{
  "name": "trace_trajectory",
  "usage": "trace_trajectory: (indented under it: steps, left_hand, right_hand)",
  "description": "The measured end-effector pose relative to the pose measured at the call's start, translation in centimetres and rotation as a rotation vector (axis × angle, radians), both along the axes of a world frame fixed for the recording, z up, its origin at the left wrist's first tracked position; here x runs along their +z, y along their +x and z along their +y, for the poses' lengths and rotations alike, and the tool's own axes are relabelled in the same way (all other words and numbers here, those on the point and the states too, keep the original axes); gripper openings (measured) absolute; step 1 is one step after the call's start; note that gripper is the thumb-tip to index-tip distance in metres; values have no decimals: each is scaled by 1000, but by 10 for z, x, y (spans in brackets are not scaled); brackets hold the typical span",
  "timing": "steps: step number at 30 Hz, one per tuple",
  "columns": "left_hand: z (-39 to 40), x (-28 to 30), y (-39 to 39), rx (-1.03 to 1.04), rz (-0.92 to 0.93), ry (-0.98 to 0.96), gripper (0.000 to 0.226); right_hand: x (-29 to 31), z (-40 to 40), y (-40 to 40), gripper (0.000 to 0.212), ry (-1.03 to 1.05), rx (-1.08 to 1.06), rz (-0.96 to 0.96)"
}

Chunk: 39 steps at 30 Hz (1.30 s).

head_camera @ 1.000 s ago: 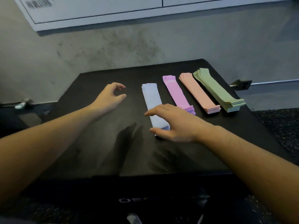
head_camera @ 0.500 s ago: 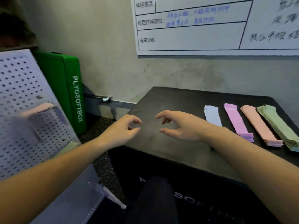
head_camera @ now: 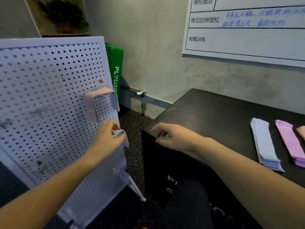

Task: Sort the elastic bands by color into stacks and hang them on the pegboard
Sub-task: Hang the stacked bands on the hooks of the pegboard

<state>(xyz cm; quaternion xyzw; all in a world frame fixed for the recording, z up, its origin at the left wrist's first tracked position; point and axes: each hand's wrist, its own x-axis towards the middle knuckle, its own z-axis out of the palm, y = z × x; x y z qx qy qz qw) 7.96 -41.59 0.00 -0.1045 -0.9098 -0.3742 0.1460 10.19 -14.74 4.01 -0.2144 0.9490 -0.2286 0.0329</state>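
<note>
While pinching band [head_camera: 121,135], left hand [head_camera: 107,138].

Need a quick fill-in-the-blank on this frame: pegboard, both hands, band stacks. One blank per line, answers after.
1. The left hand pinches a pale band at the right edge of the white ____.
2. The right hand hovers with fingers spread, holding ____.
3. A pink band already ____ on the pegboard.
4. On the black box, the lavender stack lies left of the ____ stack.

Answers: pegboard; nothing; hangs; purple
</note>
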Motion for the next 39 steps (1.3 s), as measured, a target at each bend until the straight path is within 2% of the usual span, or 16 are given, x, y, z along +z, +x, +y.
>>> trace_trajectory:
  steps: [4, 6, 9, 15, 19, 22, 24, 29, 35, 39]
  left_hand:
    - [-25, -10, -16, 287, 52, 277, 37]
    - [-34, -9, -24, 356, 105, 403, 48]
    - [-45, -2, -39, 387, 159, 440, 62]
    - [-54, 6, -72, 326, 113, 484, 76]
    - [-53, 9, -83, 306, 136, 489, 71]
    - [-55, 11, -87, 306, 148, 543, 59]
    - [-58, 12, -86, 281, 170, 558, 49]
    - [-76, 22, -85, 254, 241, 480, 40]
    - [-71, 63, -71, 273, 354, 305, 27]
    - [-63, 86, -60, 206, 359, 239, 21]
  right_hand:
    - [-13, -28, -33, 36, -56, -51, -33]
    - [-16, -45, -55, 38, -115, -83, -47]
    - [-14, -74, -91, 49, -209, -130, -48]
    - [2, -132, -155, 70, -404, -217, -128]
    - [1, -153, -184, 66, -408, -206, -190]
    - [-1, -156, -194, 36, -419, -203, -235]
    - [1, -155, -198, 21, -514, -228, -253]
    - [22, -140, -203, 34, -633, -309, -106]
    - [60, -122, -188, 36, -557, -305, 121]
    - [82, -98, -160, 40, -576, -269, 161]
